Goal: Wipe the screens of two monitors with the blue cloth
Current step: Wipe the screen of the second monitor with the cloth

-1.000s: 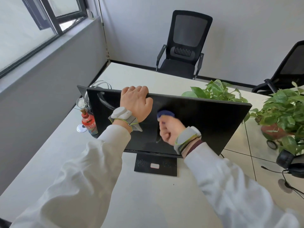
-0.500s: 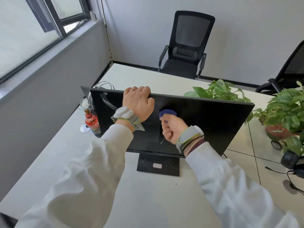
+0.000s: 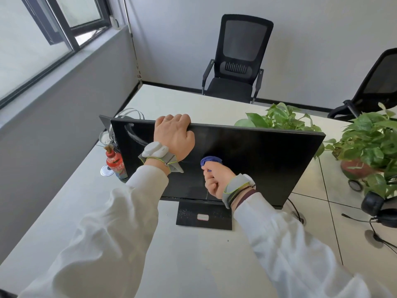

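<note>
Blue cloth (image 3: pixel 211 161), pinched in the right hand (image 3: pixel 218 179), sits lower on the monitor (image 3: pixel 268 160) than before, below the left hand (image 3: pixel 174 136) gripping its top; wiping ongoing.

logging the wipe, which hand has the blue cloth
The right hand grips the blue cloth; the left hand only holds the top edge of the monitor.

The monitor (image 3: pixel 268 160) is a wide black flat panel, its screen dark and facing the near side. It stands upright on a flat black base (image 3: pixel 204 220) on the white desk (image 3: pixel 71 196). A pale curved smear (image 3: pixel 134 135) marks the screen's upper left. The blue cloth (image 3: pixel 210 161), bunched into a small wad, is pressed against the screen's middle, gripped by the right hand (image 3: pixel 217 179).
</note>
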